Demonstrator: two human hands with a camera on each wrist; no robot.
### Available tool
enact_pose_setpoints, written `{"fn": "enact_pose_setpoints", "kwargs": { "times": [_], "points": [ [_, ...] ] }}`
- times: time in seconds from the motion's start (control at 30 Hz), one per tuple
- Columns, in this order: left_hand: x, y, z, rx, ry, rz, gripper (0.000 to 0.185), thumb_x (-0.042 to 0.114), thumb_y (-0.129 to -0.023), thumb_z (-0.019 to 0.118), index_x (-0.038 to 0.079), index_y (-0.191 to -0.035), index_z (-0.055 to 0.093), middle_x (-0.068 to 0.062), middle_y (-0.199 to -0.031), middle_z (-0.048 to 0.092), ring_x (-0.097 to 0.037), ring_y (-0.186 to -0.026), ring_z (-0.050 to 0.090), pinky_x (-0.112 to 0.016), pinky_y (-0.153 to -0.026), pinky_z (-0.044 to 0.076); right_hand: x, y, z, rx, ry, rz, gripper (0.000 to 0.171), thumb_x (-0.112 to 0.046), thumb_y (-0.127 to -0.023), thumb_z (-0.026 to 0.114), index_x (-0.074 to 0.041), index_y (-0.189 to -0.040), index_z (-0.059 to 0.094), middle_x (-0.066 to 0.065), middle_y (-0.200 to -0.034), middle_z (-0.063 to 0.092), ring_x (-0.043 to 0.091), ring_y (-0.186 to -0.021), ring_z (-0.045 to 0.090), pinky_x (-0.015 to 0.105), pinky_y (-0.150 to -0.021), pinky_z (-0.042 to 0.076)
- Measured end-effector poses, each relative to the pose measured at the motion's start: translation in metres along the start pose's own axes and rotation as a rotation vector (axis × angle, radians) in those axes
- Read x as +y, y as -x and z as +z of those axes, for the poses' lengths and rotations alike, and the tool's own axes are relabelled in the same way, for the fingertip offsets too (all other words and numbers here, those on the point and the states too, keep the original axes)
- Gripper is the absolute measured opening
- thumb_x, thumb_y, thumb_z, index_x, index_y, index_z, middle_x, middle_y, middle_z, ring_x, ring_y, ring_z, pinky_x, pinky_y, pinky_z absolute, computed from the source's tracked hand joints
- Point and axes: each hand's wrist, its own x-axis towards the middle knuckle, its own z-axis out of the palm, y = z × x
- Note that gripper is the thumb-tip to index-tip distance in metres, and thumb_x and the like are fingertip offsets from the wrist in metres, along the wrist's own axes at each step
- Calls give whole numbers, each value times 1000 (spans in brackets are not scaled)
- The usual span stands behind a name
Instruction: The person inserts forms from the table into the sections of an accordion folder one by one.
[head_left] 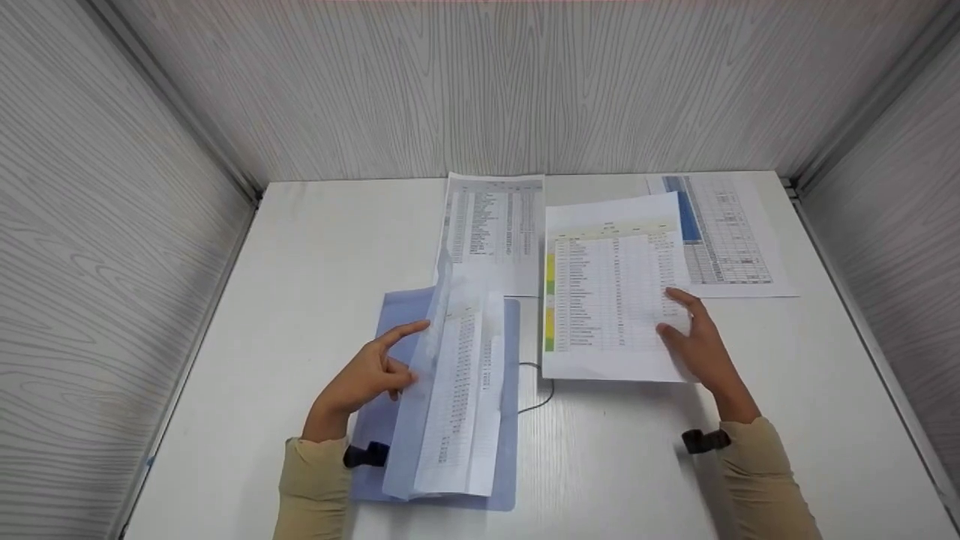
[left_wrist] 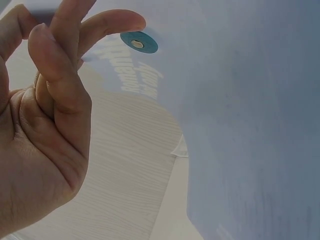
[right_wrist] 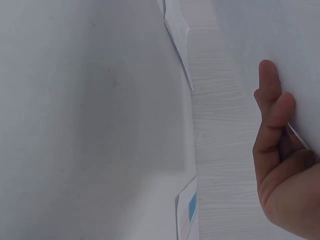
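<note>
In the head view, the right hand (head_left: 701, 345) grips a printed sheet (head_left: 592, 300) with yellow and green marks at its right edge. The right wrist view shows curled fingers (right_wrist: 272, 110) at the sheet's underside. A translucent blue document folder (head_left: 510, 450) lies left of centre, its flap (head_left: 416, 435) standing up beside printed papers (head_left: 454, 390). Left of the flap is the left hand (head_left: 371, 371), one finger extended to it. Up close in the left wrist view, a fingertip (left_wrist: 135, 20) meets the flap by a round teal button (left_wrist: 149, 45).
A printed sheet (head_left: 499, 247) lies behind the folder. Another with a blue block (head_left: 727, 232) lies at the back right of the white table (head_left: 330, 240). A thin dark cord (head_left: 544, 401) curves out beside the folder. Wood-grain panels (head_left: 480, 90) stand around the table.
</note>
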Motion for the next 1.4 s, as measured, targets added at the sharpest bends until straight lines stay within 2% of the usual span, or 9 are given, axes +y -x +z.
{"fn": "enact_pose_setpoints", "kwargs": {
  "times": [0.2,0.47,0.8,1.03,1.2,1.4],
  "points": [
    [1,1,-1,-3,12,9,74,-4,-85,59,7,-151,29,7,-50,39,-5,-44,41,-20,-50,44,-5,-4,12,-9,-15,-9,62,-5,-94,57,-4,-149,28,22,-157,20,41,-144,21,58,-115,14],
    [1,2,-2,3,21,13,76,-4,-83,60,6,-151,28,10,-49,45,-5,-45,43,-24,-51,45,-12,-5,27,-13,-16,4,61,-6,-94,57,-4,-148,28,21,-158,19,39,-147,14,56,-117,10],
    [0,3,-2,-4,27,20,76,-6,-84,58,6,-152,27,10,-49,44,-5,-45,41,-21,-51,44,-13,-5,48,-4,3,-31,58,-3,-94,55,-3,-147,30,22,-156,24,38,-148,13,54,-118,10],
    [-1,2,-2,-3,25,26,75,-5,-84,59,5,-151,27,5,-50,44,-5,-45,42,-23,-51,44,-14,-2,62,-9,-13,-35,58,-3,-94,55,-5,-146,31,19,-156,25,36,-148,14,52,-119,11],
    [-1,2,-2,-6,27,27,75,-6,-84,58,5,-151,27,9,-50,44,-5,-45,42,-22,-51,44,-14,1,71,-12,-31,-34,58,-2,-93,56,-3,-146,31,19,-155,26,36,-148,15,52,-119,11],
    [-1,3,-2,3,30,12,74,-8,-84,55,7,-152,28,9,-48,37,-6,-45,39,-22,-52,44,-15,8,78,-38,-54,-25,59,-4,-94,56,-4,-146,30,19,-156,25,36,-148,14,52,-119,10]
  ]
}}
